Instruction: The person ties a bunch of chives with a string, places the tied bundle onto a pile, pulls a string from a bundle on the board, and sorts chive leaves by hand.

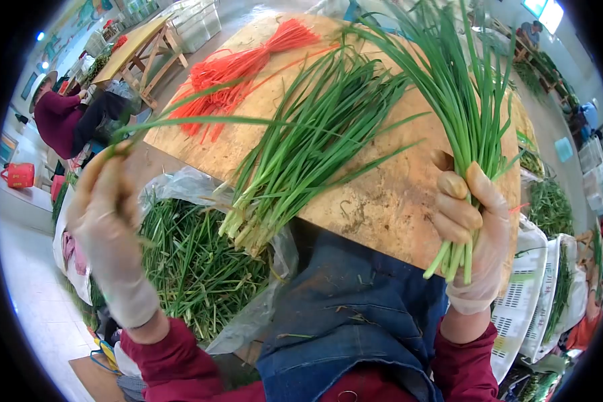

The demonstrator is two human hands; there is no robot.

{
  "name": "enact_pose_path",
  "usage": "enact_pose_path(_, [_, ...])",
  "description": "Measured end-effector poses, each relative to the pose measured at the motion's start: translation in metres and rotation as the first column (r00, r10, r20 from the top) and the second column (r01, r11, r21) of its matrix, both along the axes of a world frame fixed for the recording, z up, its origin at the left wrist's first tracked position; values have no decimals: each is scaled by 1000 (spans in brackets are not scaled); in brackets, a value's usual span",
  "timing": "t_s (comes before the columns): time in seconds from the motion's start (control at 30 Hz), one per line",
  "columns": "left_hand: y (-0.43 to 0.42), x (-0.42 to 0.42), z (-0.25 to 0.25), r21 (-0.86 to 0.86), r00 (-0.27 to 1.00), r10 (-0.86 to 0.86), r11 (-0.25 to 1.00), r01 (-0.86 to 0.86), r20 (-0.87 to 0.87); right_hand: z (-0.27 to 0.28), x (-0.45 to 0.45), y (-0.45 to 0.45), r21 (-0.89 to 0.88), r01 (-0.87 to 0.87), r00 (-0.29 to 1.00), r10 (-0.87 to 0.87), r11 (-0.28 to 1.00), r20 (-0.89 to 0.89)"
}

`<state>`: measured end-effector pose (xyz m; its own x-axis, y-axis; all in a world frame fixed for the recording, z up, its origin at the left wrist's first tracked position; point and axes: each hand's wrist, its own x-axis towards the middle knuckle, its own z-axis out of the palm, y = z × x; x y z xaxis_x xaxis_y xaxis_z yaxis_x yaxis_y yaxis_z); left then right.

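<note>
My right hand (479, 228), in a clear glove, is wrapped round the pale stems of a bunch of green chives (465, 114). The bunch stands upright, leaves fanning up and stem ends poking out below the fist. My left hand (110, 234), gloved too, is raised at the left with its fingertips pinched on a chive leaf (201, 120); the leaf stretches rightward over the table. A larger pile of chives (321, 127) lies on the wooden tabletop (395, 194) between my hands, its stem ends jutting past the edge toward me.
Red plastic ties (238, 70) lie bundled at the table's far left. Below the near edge is a plastic-lined container (285, 251) full of loose chive leaves (201, 261). White crates (522, 295) stand at the right. Another person (63, 120) sits at the far left near a wooden bench (134, 50).
</note>
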<state>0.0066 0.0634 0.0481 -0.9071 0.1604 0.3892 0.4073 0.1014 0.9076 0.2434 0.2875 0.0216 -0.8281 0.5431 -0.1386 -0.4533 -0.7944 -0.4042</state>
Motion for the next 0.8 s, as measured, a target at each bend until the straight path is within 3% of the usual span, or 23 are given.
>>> enact_pose_path(0.07, [-47, -11, 5, 131, 998, -49, 990, 43, 42, -16, -1, 11, -22, 7, 1000, -7, 1000, 12])
enact_pose_path(0.17, [-115, -15, -18, 151, 985, 144, 976, -157, 89, -43, 8, 18, -67, 5, 997, 1, 998, 80])
enact_pose_path(0.3, [-208, -10, -99, -270, 949, 250, 943, -194, 191, -80, 20, 19, -189, 38, 964, 14, 981, 265])
enact_pose_path(0.33, [-215, -6, -111, -546, 899, 389, 807, -225, 204, -86, 23, 17, -210, 50, 950, 19, 976, 313])
enact_pose_path(0.37, [-243, -13, -151, -836, 925, 233, 402, -374, -302, -90, 26, 16, -160, 20, 944, 34, 987, 328])
enact_pose_path(0.4, [-199, 7, -129, -952, 947, 197, 120, -282, -255, -92, 27, 15, -143, 25, 927, 30, 989, 373])
enact_pose_path(0.47, [-149, 22, -123, -845, 977, 111, 492, -211, -180, -92, 30, 13, -106, 33, 886, 20, 994, 464])
enact_pose_path(0.53, [-89, 36, -103, -726, 954, -147, 681, -93, -260, -89, 32, 10, -49, 28, 855, 1, 998, 518])
enact_pose_path(0.63, [-21, 39, -86, -697, 829, -458, 706, 122, -319, -81, 31, 3, 5, 7, 802, -9, 1000, 597])
enact_pose_path(0.7, [14, 31, -88, -761, 707, -575, 644, 81, -411, -70, 35, 5, 88, -81, 772, 7, 993, 635])
enact_pose_path(0.8, [39, 20, -102, -855, 708, -610, 518, 18, -355, -25, 32, 1, 219, -80, 794, -70, 972, 604])
